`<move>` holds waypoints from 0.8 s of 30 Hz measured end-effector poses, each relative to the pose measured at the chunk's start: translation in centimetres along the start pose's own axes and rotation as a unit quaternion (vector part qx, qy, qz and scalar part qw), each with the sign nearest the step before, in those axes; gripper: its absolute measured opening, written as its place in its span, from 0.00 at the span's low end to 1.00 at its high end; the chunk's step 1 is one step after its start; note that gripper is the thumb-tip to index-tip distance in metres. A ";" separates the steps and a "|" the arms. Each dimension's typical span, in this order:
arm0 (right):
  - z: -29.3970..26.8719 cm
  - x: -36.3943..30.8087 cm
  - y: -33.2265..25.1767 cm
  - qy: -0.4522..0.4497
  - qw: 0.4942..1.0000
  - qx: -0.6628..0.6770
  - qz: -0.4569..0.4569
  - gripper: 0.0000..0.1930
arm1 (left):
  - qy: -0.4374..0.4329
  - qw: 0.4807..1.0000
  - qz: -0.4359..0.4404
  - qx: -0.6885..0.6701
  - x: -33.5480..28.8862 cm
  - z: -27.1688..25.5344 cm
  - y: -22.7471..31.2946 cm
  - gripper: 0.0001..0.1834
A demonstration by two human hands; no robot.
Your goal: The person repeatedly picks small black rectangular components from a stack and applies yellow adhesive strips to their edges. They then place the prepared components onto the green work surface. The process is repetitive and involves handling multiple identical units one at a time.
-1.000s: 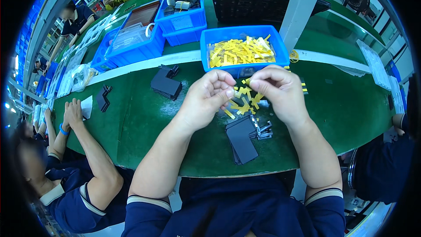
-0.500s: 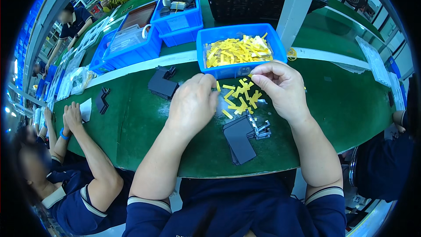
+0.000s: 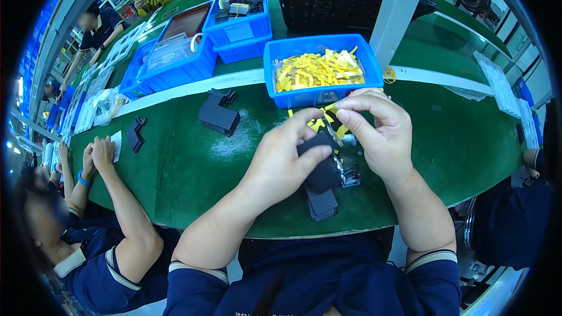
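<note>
My left hand (image 3: pixel 284 155) is closed on a dark grey L-shaped flat part (image 3: pixel 324 169), thumb on top, holding it tilted above the table. Beneath it lies a stack of similar dark parts (image 3: pixel 323 206), partly covered by the held one. My right hand (image 3: pixel 379 134) pinches a small yellow strip (image 3: pixel 329 107) between thumb and index finger, close to the far end of the held part. Loose yellow strips (image 3: pixel 317 124) lie on the table behind, half hidden by my hands.
A blue bin (image 3: pixel 287 100) full of yellow strips stands just beyond my hands, beside a white post (image 3: pixel 400 14). Another dark stack (image 3: pixel 219 116) lies to the left. Further left are blue crates (image 3: pixel 181 70) and a co-worker's hands (image 3: pixel 99 153) on the green table (image 3: pixel 187 181).
My left hand has moved right and toward me, and has lifted a dark part off the near stack. My right hand keeps its pinch, lowered slightly.
</note>
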State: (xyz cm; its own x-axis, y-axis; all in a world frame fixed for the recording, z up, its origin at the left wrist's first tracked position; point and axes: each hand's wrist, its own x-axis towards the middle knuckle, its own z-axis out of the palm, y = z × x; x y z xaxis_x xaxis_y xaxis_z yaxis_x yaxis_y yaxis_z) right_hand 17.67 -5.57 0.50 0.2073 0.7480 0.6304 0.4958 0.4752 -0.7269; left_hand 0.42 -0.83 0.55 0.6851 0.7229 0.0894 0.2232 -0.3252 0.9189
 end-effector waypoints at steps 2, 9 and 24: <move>0.2 -0.2 -0.5 -0.006 1.000 0.009 0.000 0.05 | 0.030 0.988 -0.010 -0.152 0.1 0.5 -0.6 0.19; 0.1 -0.1 -0.6 0.024 0.999 0.018 -0.021 0.04 | 0.023 0.973 0.016 -0.231 0.1 0.9 -1.0 0.10; -0.4 -0.2 -0.7 -0.034 0.999 -0.013 0.025 0.05 | 0.012 0.959 0.034 -0.281 -0.1 1.5 -1.4 0.09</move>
State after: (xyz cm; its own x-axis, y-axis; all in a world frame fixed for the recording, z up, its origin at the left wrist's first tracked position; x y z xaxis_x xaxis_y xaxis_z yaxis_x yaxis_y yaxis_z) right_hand 17.58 -6.21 1.02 0.1745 0.8004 0.5736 0.5092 0.4252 -0.7483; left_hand 1.08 -1.34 -1.33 0.6668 0.7281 0.1591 -0.2357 0.0034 0.9718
